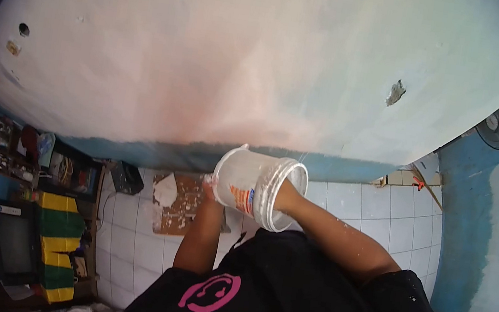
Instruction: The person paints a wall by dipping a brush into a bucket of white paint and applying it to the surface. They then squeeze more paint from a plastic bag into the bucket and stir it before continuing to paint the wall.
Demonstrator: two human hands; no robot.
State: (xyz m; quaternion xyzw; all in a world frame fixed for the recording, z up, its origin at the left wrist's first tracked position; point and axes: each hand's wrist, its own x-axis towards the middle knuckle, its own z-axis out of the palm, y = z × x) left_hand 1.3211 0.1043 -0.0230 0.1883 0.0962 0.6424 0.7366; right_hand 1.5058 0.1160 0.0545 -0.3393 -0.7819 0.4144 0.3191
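In the head view, a white plastic bucket (252,188) with an orange and blue label is held in the air in front of the chest, tipped on its side. Its open mouth is turned toward the right arm, and it is seen against the blue lower band of the wall (212,61).

The closed end of the bucket is gripped by the left hand (210,183), whose fingers are curled against the base edge. The right forearm (328,231) is passed through the mouth of the bucket. The right hand is hidden inside it, so it cannot be told whether those fingers are spread, closed or holding anything.

A black shirt (281,294) with a pink round logo is seen at the bottom of the picture, speckled with white spots. Pale splashes are also seen on the right forearm.

Below the bucket, a white tiled floor (382,213) is shown, and a brown cardboard sheet (181,213) lies on it near the wall. At the left, a dark television (14,244) is stood beside a yellow and green striped cloth (56,237), under a cluttered shelf (2,143). At the right, a round fan (496,125) is seen against a blue surface.
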